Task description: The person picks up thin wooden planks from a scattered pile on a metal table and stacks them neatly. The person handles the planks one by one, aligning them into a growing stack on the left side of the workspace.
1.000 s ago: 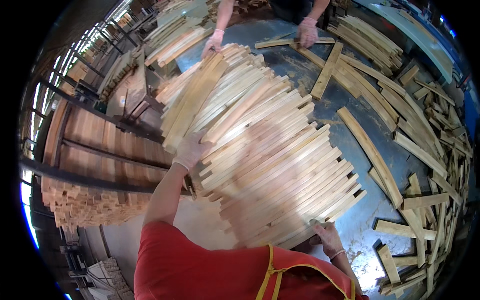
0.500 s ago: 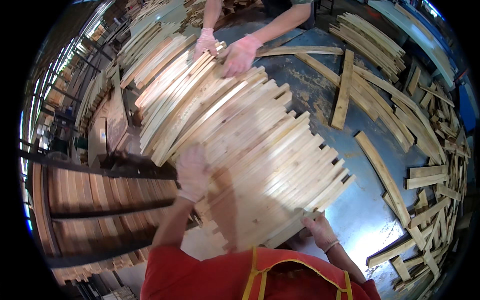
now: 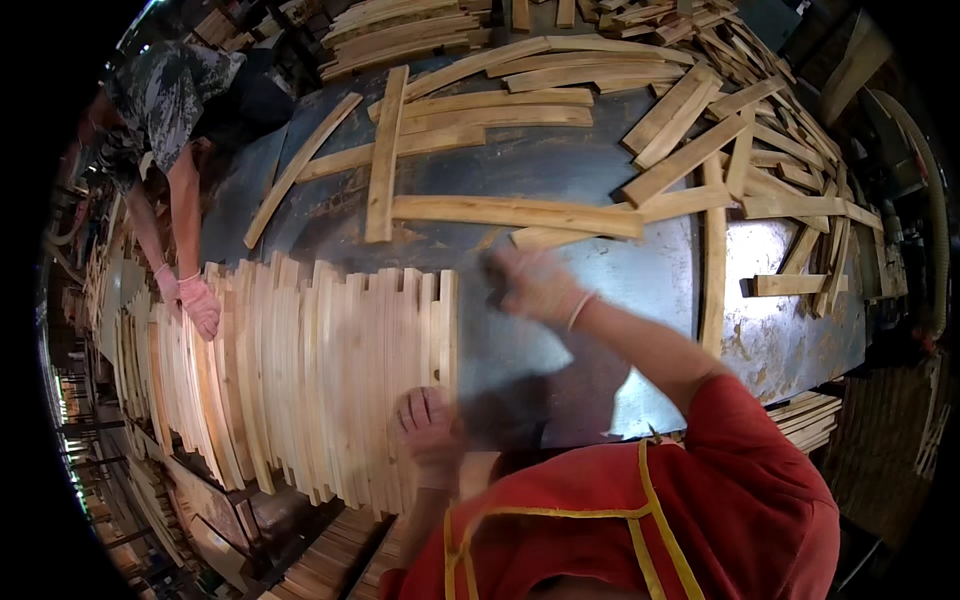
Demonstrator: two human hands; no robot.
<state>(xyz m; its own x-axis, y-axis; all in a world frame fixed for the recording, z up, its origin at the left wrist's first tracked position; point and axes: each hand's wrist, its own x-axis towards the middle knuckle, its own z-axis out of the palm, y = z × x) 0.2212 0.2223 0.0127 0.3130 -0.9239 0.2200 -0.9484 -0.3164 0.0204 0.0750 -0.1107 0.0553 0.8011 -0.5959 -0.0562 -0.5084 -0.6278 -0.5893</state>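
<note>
A row of pale wooden strips [image 3: 330,380] lies side by side on the dark metal table, their far ends uneven. On the row's right-hand part rests my left hand [image 3: 428,428], palm down with the fingers lying over the strips. My right hand [image 3: 545,287] is beyond the strips to the right, over the table and smeared by motion. Its fingers are closed about a small dark thing [image 3: 494,278] that is too blurred to name. A co-worker's gloved hands [image 3: 196,305] touch the strips at the row's left part.
Loose boards [image 3: 515,213] lie beyond my right hand on the metal table [image 3: 510,370]. One board [image 3: 386,155] lies crosswise over others. A heap of short offcuts [image 3: 780,185] covers the far right. Stacked strips [image 3: 405,40] stand at the back; the co-worker [image 3: 180,95] leans in at far left.
The view has swung to the right. My right hand has left the near edge of the strips and moved out over the table. My left hand has shifted to the row's right-hand part.
</note>
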